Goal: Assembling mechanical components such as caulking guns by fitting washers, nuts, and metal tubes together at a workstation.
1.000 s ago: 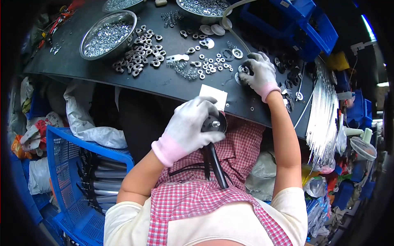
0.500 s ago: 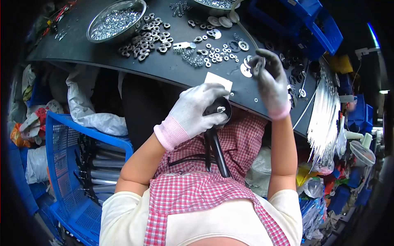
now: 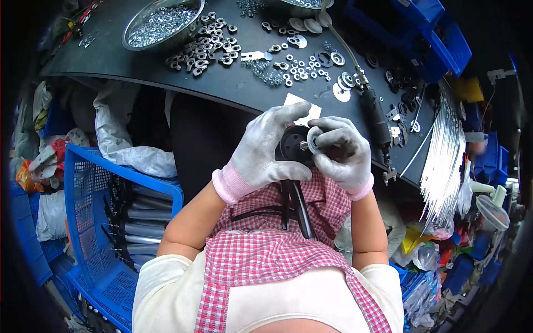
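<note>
My left hand (image 3: 258, 147), in a grey-white glove with a pink cuff, is closed round a black round housing (image 3: 290, 145) at the table's near edge. A silver threaded stud (image 3: 303, 145) sticks out of its face. Black tubes (image 3: 300, 213) reach down from the housing over my apron. My right hand (image 3: 343, 155), gloved the same way, pinches a metal washer (image 3: 314, 140) by its edge at the stud's tip. Whether the washer is on the stud I cannot tell. A white card (image 3: 302, 106) lies just beyond, partly covered by my hands.
A dark powered screwdriver (image 3: 376, 116) on a hose lies at the table's right edge. Metal bowls, including one of small nuts (image 3: 161, 25), stand at the back. Loose washers (image 3: 300, 72), springs (image 3: 264, 73) and brackets (image 3: 208, 44) cover the middle. Metal rods (image 3: 444, 161) lie right; a blue crate (image 3: 83, 222) stands left.
My right hand has come from the table's right side, by the discs, down and left to the housing with the washer. The screwdriver behind it now shows. My left hand keeps its hold.
</note>
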Available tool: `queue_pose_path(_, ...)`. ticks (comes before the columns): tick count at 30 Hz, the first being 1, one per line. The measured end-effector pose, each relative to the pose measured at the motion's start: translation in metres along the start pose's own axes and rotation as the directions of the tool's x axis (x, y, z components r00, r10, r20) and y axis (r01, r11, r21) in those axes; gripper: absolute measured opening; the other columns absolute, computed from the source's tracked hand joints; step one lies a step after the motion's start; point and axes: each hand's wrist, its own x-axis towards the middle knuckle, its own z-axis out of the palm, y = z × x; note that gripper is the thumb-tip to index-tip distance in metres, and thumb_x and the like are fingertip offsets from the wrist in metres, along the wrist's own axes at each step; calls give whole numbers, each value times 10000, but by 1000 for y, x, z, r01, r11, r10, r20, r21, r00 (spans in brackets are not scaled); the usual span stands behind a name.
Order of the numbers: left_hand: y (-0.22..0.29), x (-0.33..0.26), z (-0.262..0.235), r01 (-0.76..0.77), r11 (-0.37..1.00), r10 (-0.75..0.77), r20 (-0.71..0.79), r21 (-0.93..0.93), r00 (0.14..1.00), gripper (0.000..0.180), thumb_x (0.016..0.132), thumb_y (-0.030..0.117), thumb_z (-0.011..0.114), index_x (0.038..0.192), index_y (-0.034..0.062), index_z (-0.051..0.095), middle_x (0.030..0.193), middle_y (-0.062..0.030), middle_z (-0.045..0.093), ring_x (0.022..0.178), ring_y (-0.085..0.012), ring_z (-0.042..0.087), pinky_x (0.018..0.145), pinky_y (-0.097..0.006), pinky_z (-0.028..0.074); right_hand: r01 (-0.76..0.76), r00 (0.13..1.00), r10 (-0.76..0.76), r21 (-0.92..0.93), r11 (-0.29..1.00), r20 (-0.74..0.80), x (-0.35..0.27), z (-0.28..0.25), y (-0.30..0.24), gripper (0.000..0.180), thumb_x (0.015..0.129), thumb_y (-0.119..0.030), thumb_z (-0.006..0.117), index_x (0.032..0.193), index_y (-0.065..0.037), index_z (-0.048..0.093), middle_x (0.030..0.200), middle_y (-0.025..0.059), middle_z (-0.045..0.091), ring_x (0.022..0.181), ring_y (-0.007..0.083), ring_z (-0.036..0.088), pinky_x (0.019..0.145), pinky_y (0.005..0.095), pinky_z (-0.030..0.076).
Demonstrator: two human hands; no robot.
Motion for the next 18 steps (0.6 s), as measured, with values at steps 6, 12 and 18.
queue_pose_path(6,0,1,3,86,947,-117,-82,-311,990,966,590,450,865,1321,-15,435,1225,-138,533,1162,-226,525,986,-351,417,-145,988,151,-120,982,45,12,0,-28,367,633,-131,770,975,-90,642,1021,115,666,1005,308,601,909,397,447)
queue_pose_path(12,-7,0,11,-74,986,75,-2,147,997,494,726,354,745,1118,85,613,1093,-107,620,1039,-290,584,954,-416,417,-38,998,49,-200,979,51,73,-48,-12,393,725,-150,726,1079,-23,611,1024,134,638,990,294,622,892,393,461)
queue_pose_path(18,0,4,26,-49,989,65,-115,142,991,405,712,291,735,1047,91,628,1061,-87,626,1034,-282,577,949,-418,415,-184,983,116,-840,511,-145,204,-9,94,235,877,-200,532,988,-45,670,1047,199,657,985,356,628,855,426,502)
